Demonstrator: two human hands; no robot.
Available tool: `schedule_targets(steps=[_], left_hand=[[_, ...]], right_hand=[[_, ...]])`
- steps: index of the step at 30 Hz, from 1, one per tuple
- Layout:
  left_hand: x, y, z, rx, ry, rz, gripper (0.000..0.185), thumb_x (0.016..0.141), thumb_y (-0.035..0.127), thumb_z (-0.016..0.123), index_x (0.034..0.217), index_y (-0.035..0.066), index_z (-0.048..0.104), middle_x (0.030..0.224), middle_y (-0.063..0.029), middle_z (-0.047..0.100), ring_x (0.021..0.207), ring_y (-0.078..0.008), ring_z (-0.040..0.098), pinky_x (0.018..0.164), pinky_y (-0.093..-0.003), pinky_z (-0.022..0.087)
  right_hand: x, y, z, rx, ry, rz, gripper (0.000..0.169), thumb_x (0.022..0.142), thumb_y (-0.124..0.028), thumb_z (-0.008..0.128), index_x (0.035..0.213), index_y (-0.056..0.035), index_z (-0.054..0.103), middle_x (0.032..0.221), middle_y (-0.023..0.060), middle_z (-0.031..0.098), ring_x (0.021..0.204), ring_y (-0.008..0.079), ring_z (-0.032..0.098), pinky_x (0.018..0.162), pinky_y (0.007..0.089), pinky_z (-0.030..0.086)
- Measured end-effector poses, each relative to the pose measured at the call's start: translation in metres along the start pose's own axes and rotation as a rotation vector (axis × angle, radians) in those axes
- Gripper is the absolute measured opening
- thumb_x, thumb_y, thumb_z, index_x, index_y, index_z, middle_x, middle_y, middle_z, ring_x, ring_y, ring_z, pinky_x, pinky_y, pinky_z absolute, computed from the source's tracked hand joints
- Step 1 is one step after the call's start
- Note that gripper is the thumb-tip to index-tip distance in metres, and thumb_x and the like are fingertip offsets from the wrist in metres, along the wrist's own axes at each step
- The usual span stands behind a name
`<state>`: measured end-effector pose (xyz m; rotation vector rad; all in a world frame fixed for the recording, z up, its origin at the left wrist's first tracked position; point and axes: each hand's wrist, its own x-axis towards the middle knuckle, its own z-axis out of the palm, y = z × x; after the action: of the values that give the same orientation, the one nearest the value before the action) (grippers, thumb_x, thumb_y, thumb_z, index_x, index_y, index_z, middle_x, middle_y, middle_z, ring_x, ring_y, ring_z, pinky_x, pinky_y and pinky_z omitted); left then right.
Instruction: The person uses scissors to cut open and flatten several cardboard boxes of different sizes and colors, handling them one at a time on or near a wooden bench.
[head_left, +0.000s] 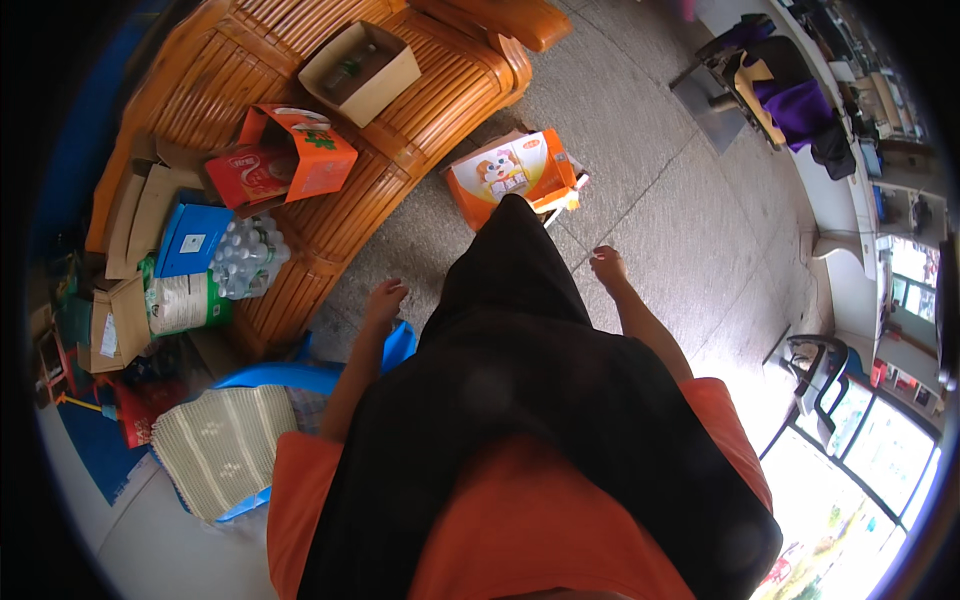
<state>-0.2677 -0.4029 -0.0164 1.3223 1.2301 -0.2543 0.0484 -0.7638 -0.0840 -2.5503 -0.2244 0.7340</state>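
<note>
Both arms hang beside my body, clad in an orange top and a black apron. My left hand (385, 301) is at the left, near the wooden bench and above a blue plastic chair (277, 377); its fingers are partly curled and I see nothing in them. Over the grey floor is my right hand (607, 266), fingers bent, with no object visible in it. Between and beyond the hands, an orange and white cardboard box (510, 174) with a cartoon dog lies on the floor at the bench's foot.
On the wooden bench (405, 161) are an open cardboard box (375, 86) holding a bottle, a red carton (259, 174), a blue box (193, 238) and wrapped plastic bottles (247, 255). A woven mat (225, 450) covers the blue chair. Purple cloth (799, 112) drapes a chair at right.
</note>
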Motion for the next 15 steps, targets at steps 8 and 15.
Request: schedule_targets(steps=[8, 15], left_hand=[[0.024, 0.027, 0.017, -0.149, -0.006, -0.009, 0.049, 0.077, 0.025, 0.061, 0.119, 0.003, 0.049, 0.097, -0.0095, 0.059, 0.081, -0.0176, 0.055, 0.062, -0.0296, 0.044], [0.066, 0.045, 0.034, -0.415, 0.175, -0.147, 0.04, 0.076, 0.022, 0.062, 0.11, 0.005, 0.053, 0.083, -0.0032, 0.057, 0.072, -0.0135, 0.052, 0.057, -0.0287, 0.041]], right_hand=[[0.045, -0.006, 0.026, -0.061, -0.264, -0.287, 0.023, 0.068, -0.012, 0.06, 0.089, -0.0024, 0.059, 0.075, 0.0106, 0.063, 0.061, 0.0202, 0.062, 0.058, 0.0322, 0.05], [0.119, -0.067, 0.005, -0.243, -0.547, -0.259, 0.029, 0.068, -0.023, 0.06, 0.092, -0.0068, 0.06, 0.087, 0.0126, 0.064, 0.084, 0.0282, 0.061, 0.074, 0.0357, 0.049]])
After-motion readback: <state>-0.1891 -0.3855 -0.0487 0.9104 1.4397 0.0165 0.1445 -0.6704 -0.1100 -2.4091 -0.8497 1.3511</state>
